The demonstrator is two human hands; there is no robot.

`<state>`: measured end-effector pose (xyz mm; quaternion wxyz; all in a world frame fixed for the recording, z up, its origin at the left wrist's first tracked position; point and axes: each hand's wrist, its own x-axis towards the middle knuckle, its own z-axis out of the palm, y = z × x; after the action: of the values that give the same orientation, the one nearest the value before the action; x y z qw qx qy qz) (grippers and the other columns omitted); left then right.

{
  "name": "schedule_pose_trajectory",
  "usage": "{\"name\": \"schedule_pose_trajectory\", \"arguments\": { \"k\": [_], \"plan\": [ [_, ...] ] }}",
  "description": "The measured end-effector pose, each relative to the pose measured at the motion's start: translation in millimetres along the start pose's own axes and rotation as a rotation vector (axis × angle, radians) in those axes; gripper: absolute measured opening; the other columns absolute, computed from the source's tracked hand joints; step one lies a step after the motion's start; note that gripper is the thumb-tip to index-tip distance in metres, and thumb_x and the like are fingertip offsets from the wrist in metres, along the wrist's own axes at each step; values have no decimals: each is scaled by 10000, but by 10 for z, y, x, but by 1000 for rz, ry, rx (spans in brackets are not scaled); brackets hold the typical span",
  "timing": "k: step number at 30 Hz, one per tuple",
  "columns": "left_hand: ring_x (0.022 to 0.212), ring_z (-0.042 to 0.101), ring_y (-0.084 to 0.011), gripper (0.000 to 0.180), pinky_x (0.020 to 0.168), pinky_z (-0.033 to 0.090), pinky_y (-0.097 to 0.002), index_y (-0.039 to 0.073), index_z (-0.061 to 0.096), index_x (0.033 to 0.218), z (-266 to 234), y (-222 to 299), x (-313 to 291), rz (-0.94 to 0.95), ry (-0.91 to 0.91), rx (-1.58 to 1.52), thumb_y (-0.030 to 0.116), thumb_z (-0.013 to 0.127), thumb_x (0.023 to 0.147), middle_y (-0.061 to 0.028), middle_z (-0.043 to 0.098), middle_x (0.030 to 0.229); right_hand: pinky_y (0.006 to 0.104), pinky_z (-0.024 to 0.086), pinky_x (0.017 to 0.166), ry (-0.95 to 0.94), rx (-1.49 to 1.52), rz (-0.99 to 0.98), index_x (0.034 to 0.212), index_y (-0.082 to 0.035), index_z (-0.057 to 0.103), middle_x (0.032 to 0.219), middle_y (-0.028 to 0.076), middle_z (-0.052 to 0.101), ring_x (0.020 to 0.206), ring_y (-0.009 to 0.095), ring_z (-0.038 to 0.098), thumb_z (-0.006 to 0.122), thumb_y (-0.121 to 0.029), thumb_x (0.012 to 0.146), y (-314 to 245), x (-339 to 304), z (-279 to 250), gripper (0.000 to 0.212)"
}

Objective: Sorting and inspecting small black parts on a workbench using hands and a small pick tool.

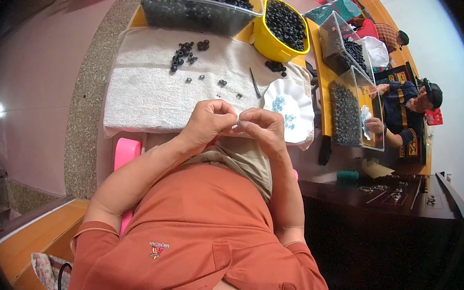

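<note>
Close to the near edge of a white towel (138, 94), my left hand (210, 122) and my right hand (264, 129) meet with fingertips pinched together. Between them shows a tiny pale piece (238, 125), too small to name; both hands are closed on it. Just beyond the fingers lie a few small dark parts (222, 83). To the right of my right hand sits a white scalloped plate (300, 104) with small blue pieces (279, 103) on it. Dark tweezers or a similar thin tool (255, 83) rests left of the plate. Black rounded parts (179, 56) are scattered farther back.
At the back stand a clear bin (198, 17) and a yellow tub (276, 51), both full of black parts. More clear boxes (349, 108) of black parts are on the right, where another person (404, 104) works. A pink stool (128, 153) shows beneath me.
</note>
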<state>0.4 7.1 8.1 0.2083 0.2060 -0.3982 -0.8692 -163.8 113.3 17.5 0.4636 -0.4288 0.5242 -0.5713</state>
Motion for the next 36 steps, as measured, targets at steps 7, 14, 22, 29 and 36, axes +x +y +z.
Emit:
{"name": "schedule_pose_trajectory", "arguments": {
  "k": [7, 14, 22, 29, 36],
  "plan": [
    [620, 571, -71, 36, 568, 487, -214, 42, 610, 825, 30, 33, -14, 1, 3, 42, 69, 633, 819, -2, 610, 754, 326, 600, 745, -21, 60, -56, 898, 96, 658, 909, 142, 659, 820, 219, 682, 619, 108, 818, 58, -1, -30, 90],
    [636, 570, -65, 45, 574, 484, -206, 37, 610, 828, -5, 19, 2, 24, -20, 83, 69, 639, 815, -5, 609, 759, 275, 576, 735, 30, -16, 103, 976, 77, 656, 934, 108, 673, 822, 164, 683, 635, 12, 891, -23, -20, 49, 109],
    [639, 576, -73, 34, 573, 502, -223, 26, 612, 831, -9, 4, 10, 25, -2, 61, 55, 629, 831, -13, 611, 761, 231, 494, 721, -1, -287, -137, 953, 65, 664, 923, 78, 670, 825, 115, 619, 650, 16, 893, -19, -34, 79, 79],
    [642, 576, -72, 31, 580, 507, -220, 26, 616, 827, -32, 10, 22, 20, -10, 71, 50, 634, 835, -21, 614, 773, 231, 471, 722, -5, -206, -198, 943, 61, 661, 946, 86, 657, 844, 114, 595, 677, 49, 855, 44, -6, 53, 90],
    [651, 581, -72, 42, 582, 512, -222, 22, 614, 828, -38, -5, 36, 49, -18, 81, 44, 650, 828, -25, 624, 784, 233, 474, 741, -2, -108, -154, 945, 55, 664, 960, 85, 656, 858, 116, 598, 685, 62, 839, 36, 0, 47, 108]
  ]
}}
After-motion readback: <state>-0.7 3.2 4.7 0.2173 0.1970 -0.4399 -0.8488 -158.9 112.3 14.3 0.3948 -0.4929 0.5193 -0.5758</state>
